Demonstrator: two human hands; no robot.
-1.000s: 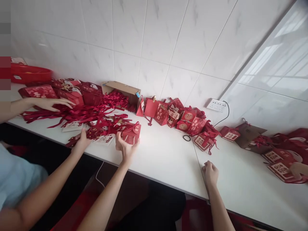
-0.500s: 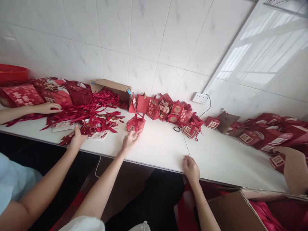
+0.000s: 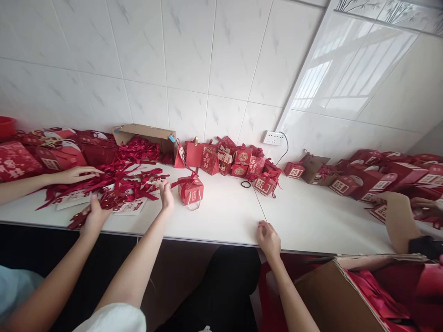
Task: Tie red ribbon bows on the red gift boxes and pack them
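My left hand (image 3: 166,196) is open and upright, its fingers stretched out, just left of a small red gift box (image 3: 191,192). A gap shows between that hand and the box. The box stands on the white table, with a red ribbon bow on top and a rope loop handle lying in front. At the table's front edge rests my right hand (image 3: 268,239), its fingers curled together and nothing visible in them. Behind it lies a black ring-shaped band (image 3: 245,184).
On the left a co-worker's hands handle a heap of red ribbons (image 3: 128,184) and cards. Finished-looking red boxes (image 3: 242,161) line the wall below a power strip (image 3: 273,138). At right, another person's arm (image 3: 398,221) reaches over an open carton (image 3: 321,295).
My left hand has moved off the gift box to its left and opened. The box is now turned, showing another side with the rope loop. My right hand stays at the table edge.
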